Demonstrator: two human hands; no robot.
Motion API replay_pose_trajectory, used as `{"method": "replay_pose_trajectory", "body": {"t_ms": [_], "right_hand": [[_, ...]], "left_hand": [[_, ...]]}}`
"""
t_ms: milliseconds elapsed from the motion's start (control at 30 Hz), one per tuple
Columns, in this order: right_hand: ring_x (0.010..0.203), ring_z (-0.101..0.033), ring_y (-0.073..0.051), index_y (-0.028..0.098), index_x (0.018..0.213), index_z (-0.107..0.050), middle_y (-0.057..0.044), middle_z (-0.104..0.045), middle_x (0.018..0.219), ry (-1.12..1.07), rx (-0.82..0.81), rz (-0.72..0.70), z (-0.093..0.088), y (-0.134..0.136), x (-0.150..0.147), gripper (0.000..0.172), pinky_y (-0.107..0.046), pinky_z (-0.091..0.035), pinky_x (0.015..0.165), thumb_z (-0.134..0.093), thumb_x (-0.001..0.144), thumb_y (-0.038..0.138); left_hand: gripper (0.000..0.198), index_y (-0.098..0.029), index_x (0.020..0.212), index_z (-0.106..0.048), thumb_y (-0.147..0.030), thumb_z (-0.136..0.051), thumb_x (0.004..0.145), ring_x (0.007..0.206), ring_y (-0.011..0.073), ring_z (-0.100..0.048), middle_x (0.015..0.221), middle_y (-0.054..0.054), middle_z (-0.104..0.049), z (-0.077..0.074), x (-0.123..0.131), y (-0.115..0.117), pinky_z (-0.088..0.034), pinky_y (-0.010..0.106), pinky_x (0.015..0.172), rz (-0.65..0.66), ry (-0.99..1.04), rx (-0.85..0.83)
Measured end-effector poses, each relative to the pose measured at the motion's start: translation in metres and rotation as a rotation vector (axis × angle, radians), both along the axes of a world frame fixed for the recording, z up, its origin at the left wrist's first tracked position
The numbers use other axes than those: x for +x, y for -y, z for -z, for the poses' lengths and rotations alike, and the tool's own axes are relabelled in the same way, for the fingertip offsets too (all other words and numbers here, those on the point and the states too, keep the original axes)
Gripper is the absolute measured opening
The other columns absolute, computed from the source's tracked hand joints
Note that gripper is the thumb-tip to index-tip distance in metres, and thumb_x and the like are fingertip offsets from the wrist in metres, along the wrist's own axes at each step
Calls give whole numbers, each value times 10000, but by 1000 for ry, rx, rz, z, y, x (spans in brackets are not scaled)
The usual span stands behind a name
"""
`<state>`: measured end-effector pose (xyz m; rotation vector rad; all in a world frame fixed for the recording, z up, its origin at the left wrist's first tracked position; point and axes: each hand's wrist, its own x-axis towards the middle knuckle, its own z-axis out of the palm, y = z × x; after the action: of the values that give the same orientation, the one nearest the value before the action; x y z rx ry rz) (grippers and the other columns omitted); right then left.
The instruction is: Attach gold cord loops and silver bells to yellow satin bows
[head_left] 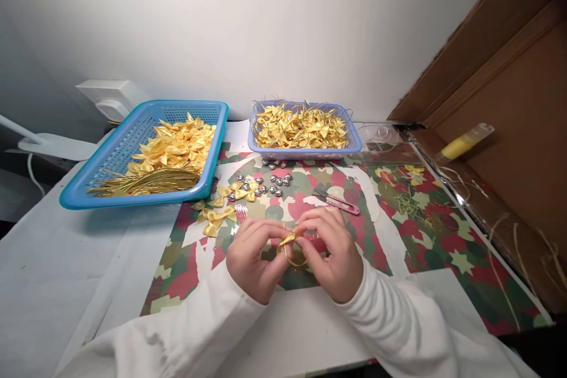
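The left hand (256, 260) and the right hand (333, 254) are meeting above the surface (319, 322), fingertips nearly touching. Both are pinching: the left thumb and fingers are gripping one side of a yellow bow (289, 238), and the right fingertips are closing in at its other side, though how much fabric or cord they are catching is hidden. A gold loop (296, 266) is hanging just under the bow, between the hands.

For this fine work, one pinch should be steadying the bow's middle while the other is doing the fiddly part; light pressure would be keeping the satin-like folds from creasing. Keeping the loop round, and its cord from twisting, would be helping the bow sit straight.

Loose bows (213, 225) and silver bells (278, 192) are lying beyond the hands, with pink snips (348, 205) resting near the right hand. The blue basket (117, 156) on the left is holding more bows and a bundle of gold cords (150, 182); the smaller basket (305, 154) is holding bows with cord loops.
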<state>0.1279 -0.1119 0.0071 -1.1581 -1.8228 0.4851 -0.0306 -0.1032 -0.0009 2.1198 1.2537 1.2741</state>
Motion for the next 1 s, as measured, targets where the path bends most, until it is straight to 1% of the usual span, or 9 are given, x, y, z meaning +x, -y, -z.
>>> {"method": "replay_pose_trajectory", "body": {"t_ms": [167, 300, 400, 500, 633, 733, 833, 900, 1000], "right_hand": [[859, -525, -209, 201, 790, -566, -51, -611, 846, 30, 9, 21, 3, -1, -3, 130, -374, -411, 775, -487, 825, 104], [914, -511, -214, 196, 822, -523, -67, -581, 897, 40, 23, 22, 8, -1, -7, 132, -382, -407, 803, -440, 849, 96], [937, -508, -214, 197, 832, -506, -74, -572, 914, 21, 48, 33, 10, 0, -9, 139, -387, -410, 821, -415, 867, 98], [934, -521, -213, 204, 832, -511, -73, -588, 938, -4, 32, 21, 10, -1, -10, 141, -388, -420, 827, -418, 864, 103], [884, -560, -210, 202, 874, -570, -61, -640, 896, -57, -37, -22, 8, -4, -7, 95, -376, -450, 795, -506, 838, 142], [852, -575, -201, 208, 831, -616, -48, -673, 837, -70, -1, -21, 6, -6, -5, 120, -366, -462, 781, -531, 835, 123], [874, -585, -196, 207, 792, -615, -46, -673, 841, -104, 36, -31, 2, -8, -6, 142, -371, -464, 809, -531, 834, 101], [897, -600, -187, 205, 802, -600, -48, -672, 860, -187, 16, -49, -4, -10, -8, 131, -371, -467, 836, -514, 861, 126], [878, -638, -158, 203, 851, -560, -37, -676, 858, -429, -120, -98, -19, -16, -11, 108, -343, -495, 824, -475, 917, 211]], "left_hand": [[81, -200, 675, -674, -202, -625, 739, 911, 239, -568, 1094, 103, -627, 5, 3, -1, -476, 367, 740, -122, -14, 38], [110, -204, 664, -674, -222, -607, 750, 1041, 274, -554, 1163, 111, -613, 7, 7, 0, -474, 389, 779, -146, 11, 7], [99, -208, 682, -669, -211, -597, 751, 1022, 274, -579, 1091, 105, -668, 7, 7, -1, -466, 406, 806, -111, 37, -23], [81, -216, 683, -660, -259, -624, 741, 954, 264, -626, 940, 85, -721, 8, 7, -3, -464, 405, 830, -85, 102, -127], [111, -211, 639, -663, -303, -651, 700, 867, 245, -653, 785, 74, -719, 7, 11, -3, -494, 322, 711, -128, 306, -295], [103, -193, 610, -668, -280, -671, 665, 733, 202, -637, 736, 64, -702, 4, 15, -2, -476, 267, 612, -125, 421, -373], [110, -170, 621, -678, -276, -689, 644, 601, 149, -583, 679, 43, -678, 0, 15, -4, -437, 227, 532, -111, 496, -475], [122, -158, 631, -680, -278, -700, 623, 529, 120, -536, 634, 26, -661, -2, 13, -6, -413, 216, 497, -92, 494, -557], [123, -151, 641, -684, -268, -700, 607, 470, 97, -492, 580, 7, -648, -4, 9, -11, -392, 207, 471, -72, 474, -663]]}}
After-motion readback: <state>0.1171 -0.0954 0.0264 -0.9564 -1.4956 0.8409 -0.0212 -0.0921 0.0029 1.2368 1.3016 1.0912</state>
